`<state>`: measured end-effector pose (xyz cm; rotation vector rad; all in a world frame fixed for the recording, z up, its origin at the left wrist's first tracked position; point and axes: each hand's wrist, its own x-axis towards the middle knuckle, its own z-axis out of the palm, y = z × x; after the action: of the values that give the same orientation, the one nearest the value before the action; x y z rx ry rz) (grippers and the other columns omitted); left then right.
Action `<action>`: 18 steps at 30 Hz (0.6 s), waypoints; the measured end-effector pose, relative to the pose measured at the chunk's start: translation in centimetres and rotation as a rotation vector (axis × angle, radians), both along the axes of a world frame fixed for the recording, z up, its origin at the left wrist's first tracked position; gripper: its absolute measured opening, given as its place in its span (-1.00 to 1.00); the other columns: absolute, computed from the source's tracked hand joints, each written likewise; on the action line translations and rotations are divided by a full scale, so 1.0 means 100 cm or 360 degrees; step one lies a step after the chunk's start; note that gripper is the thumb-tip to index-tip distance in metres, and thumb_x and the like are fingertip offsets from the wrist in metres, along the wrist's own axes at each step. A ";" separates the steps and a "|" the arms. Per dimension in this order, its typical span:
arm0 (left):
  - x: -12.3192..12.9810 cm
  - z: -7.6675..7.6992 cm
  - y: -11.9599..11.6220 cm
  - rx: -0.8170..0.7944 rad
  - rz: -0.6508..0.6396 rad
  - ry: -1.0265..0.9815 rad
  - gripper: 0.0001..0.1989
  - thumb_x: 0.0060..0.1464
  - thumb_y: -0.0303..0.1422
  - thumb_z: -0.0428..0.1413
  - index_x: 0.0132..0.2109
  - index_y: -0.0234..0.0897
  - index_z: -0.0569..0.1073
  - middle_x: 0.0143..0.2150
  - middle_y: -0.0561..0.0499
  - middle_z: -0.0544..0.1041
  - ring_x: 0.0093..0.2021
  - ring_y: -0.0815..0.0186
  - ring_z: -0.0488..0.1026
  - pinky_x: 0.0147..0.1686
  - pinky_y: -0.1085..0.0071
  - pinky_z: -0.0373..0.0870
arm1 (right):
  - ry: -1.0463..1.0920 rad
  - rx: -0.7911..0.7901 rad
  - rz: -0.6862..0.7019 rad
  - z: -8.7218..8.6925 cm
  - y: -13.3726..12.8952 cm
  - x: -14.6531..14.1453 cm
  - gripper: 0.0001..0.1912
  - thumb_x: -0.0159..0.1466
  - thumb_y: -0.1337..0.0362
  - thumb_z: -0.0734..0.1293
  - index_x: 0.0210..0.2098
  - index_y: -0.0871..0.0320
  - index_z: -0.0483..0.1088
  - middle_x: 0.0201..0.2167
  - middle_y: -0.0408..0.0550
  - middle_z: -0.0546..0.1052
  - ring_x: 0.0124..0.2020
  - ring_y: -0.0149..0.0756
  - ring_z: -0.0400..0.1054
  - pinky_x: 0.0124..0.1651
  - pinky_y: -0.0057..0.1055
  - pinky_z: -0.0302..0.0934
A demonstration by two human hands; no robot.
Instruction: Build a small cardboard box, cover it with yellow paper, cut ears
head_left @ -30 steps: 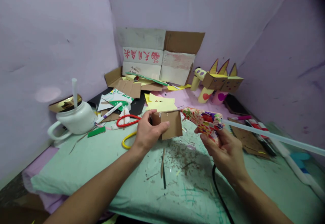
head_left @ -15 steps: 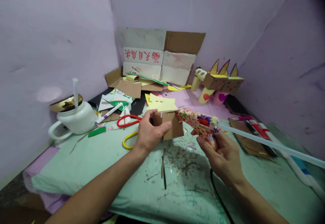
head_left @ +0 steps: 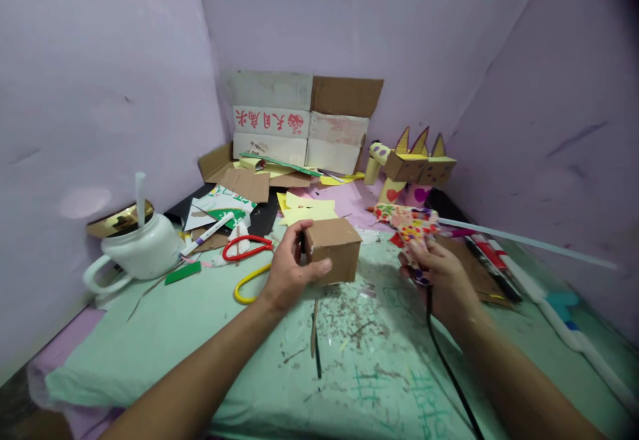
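Note:
A small brown cardboard box (head_left: pixel 335 253) is gripped at its left side by my left hand (head_left: pixel 289 263), thumb in front and fingers behind. My right hand (head_left: pixel 444 273) is wrapped round the handle of a glue gun (head_left: pixel 407 222) covered in a colourful flower pattern. The gun's nozzle points left, apart from the box, and a long translucent glue stick (head_left: pixel 524 240) sticks out of its back. A black cord (head_left: pixel 442 353) hangs from the handle. Scissors with a red and a yellow handle loop (head_left: pixel 248 285) lie left of my left hand, their blades hidden.
A white mug (head_left: pixel 142 247) with a straw stands at the left. Cardboard cutouts and paper (head_left: pixel 309 210) lie behind the box. A cardboard animal figure (head_left: pixel 412 166) stands at the back right. Markers (head_left: pixel 492 253) lie at the right; scraps (head_left: pixel 349 323) litter the green cloth (head_left: pixel 224 353).
My right hand has drawn the glue gun away from the box to the right. The box has turned in my left hand and now shows a closed top and front.

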<state>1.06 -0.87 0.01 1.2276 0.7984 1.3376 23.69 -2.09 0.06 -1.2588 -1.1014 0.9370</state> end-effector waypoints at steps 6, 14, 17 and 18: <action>0.007 -0.011 0.002 -0.0003 -0.0180 -0.0029 -0.33 -0.34 -0.44 0.32 -0.01 -0.22 0.25 0.04 -0.08 0.36 0.10 0.14 0.28 0.07 0.31 0.22 | -0.0337 -0.0175 -0.0034 -0.013 0.023 0.002 -0.63 0.00 0.02 0.37 -0.69 0.18 0.31 -0.75 -0.21 0.27 -0.71 -0.43 0.12 -0.64 -0.48 -0.08; 0.005 -0.015 0.003 0.0013 -0.0234 0.0199 -0.32 -0.32 -0.56 0.27 0.00 -0.18 0.22 0.07 -0.07 0.31 0.07 0.16 0.29 0.02 0.32 0.25 | -0.1115 0.0412 -0.0186 0.004 -0.011 0.001 -0.68 0.10 0.25 0.36 -0.13 0.10 0.44 -0.27 0.00 0.53 -0.30 -0.18 0.40 -0.30 -0.30 0.27; 0.003 -0.013 0.002 0.0039 -0.0212 0.0310 -0.39 -0.30 -0.56 0.24 -0.04 -0.18 0.26 0.05 -0.04 0.32 0.02 0.17 0.32 -0.04 0.36 0.28 | -0.1035 0.0842 0.0262 0.006 -0.019 -0.013 -0.59 0.13 0.37 0.31 -0.01 0.08 0.31 -0.03 0.06 0.41 -0.01 -0.12 0.31 -0.02 -0.17 0.25; 0.003 -0.012 0.001 0.0042 -0.0202 0.0333 -0.41 -0.30 -0.57 0.24 -0.06 -0.17 0.27 0.04 -0.03 0.32 0.01 0.18 0.32 -0.07 0.38 0.29 | -0.1039 0.0923 0.0335 0.005 -0.019 -0.017 -0.59 0.13 0.39 0.31 -0.02 0.07 0.30 -0.02 0.06 0.38 0.03 -0.09 0.27 0.02 -0.14 0.23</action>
<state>1.32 -0.74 -1.22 1.4320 0.8359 1.1325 21.95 -3.99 0.59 -0.9798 -1.8834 0.2865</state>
